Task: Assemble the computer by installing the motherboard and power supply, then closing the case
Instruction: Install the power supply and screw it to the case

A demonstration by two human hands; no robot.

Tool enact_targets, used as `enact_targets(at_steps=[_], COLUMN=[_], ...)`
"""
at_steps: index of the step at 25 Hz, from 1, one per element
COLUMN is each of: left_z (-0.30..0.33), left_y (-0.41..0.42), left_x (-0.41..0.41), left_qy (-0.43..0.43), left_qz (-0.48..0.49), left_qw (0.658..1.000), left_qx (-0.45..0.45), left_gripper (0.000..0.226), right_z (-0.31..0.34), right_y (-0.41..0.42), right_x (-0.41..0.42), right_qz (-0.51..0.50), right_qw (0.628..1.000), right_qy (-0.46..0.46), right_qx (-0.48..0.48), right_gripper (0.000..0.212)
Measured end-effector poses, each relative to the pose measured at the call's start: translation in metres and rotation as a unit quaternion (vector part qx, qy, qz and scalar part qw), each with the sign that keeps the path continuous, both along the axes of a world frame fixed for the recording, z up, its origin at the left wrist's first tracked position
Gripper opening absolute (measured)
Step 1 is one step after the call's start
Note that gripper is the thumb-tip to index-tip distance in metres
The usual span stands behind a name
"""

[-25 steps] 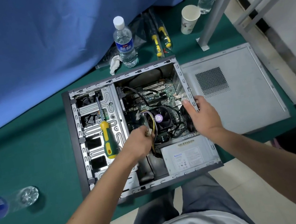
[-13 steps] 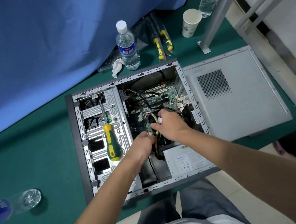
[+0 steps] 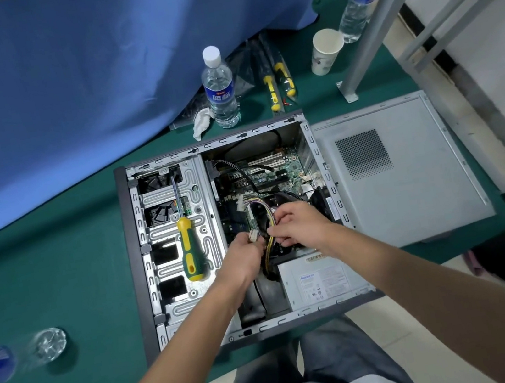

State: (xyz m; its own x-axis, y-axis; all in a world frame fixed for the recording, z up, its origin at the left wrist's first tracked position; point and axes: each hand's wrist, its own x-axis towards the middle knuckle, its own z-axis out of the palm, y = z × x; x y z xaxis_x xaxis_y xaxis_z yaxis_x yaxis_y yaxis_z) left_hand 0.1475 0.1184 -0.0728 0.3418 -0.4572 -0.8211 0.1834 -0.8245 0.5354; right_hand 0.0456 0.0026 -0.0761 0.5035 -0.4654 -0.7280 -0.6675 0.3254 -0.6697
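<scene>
The open computer case [image 3: 134, 259] lies on its side on the green table. Inside it the motherboard [image 3: 269, 172] sits at the back and the grey power supply [image 3: 321, 279] at the front right. A bundle of yellow and black power cables [image 3: 266, 212] rises from the middle. My left hand [image 3: 243, 257] grips a white cable connector [image 3: 253, 235]. My right hand [image 3: 299, 225] pinches the cables just to the right of it, over the CPU fan, which is mostly hidden.
A green and yellow screwdriver [image 3: 191, 250] lies on the drive cage. The grey side panel [image 3: 407, 173] lies flat to the right of the case. Behind stand a water bottle [image 3: 220, 90], two packed screwdrivers [image 3: 277, 84] and a paper cup [image 3: 325, 50]. Another bottle [image 3: 13, 358] lies at left.
My right hand left the case's right rim and came in to the cable bundle beside my left hand. The left hand stays on the connector.
</scene>
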Motion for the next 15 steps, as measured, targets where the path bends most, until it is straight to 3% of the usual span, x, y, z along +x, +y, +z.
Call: enact_targets(at_steps=[3, 7, 9, 13, 15], left_z=[0.002, -0.001, -0.004, -0.009, -0.008], left_y=[-0.002, 0.000, 0.000, 0.001, -0.001], left_x=[-0.002, -0.007, -0.006, -0.007, -0.008], left_qy=[-0.018, -0.056, -0.070, -0.108, -0.171], left_qz=[-0.058, -0.090, -0.095, -0.062, -0.105], left_qw=[0.998, 0.993, 0.991, 0.991, 0.979], left_qx=[-0.007, -0.048, -0.069, -0.048, -0.023], left_gripper=[0.022, 0.034, 0.040, 0.028, 0.024], right_z=[0.009, 0.014, 0.015, 0.015, 0.015], right_y=[0.006, 0.007, 0.007, -0.002, -0.011], right_x=[-0.009, -0.010, -0.010, -0.017, -0.024], right_qz=[0.038, 0.150, 0.195, 0.220, 0.256], right_qw=[0.997, 0.980, 0.968, 0.949, 0.921], right_qy=[-0.054, -0.075, -0.083, -0.005, 0.051], right_qx=[0.037, -0.103, -0.130, -0.226, -0.288], right_gripper=[0.012, 0.027, 0.027, 0.030, 0.031])
